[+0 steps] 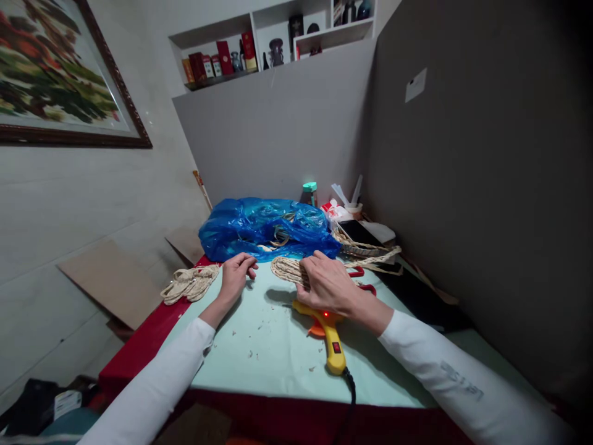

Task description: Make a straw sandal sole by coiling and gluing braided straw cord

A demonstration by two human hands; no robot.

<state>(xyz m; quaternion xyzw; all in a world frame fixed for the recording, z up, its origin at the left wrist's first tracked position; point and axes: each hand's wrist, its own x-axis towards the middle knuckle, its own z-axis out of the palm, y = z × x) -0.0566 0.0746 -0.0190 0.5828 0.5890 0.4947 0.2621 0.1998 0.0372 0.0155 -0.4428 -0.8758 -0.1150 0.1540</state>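
My left hand (235, 274) rests on the pale green mat (259, 346) just in front of a blue plastic bag (266, 227), fingers curled loosely, holding nothing. My right hand (328, 283) lies palm down over a flat coil of woven straw braid (286, 269), fingers bent onto it. Directly under and behind that wrist lies a yellow hot glue gun (331, 339) with a lit red lamp and a black cord running off the near edge.
A bundle of straw braid (189, 284) sits at the left table edge on the red cloth (139, 346). More braid, red-handled scissors (359, 273), a green-capped bottle (309, 191) and a cup stand at the back right. Grey partitions close off the back and right.
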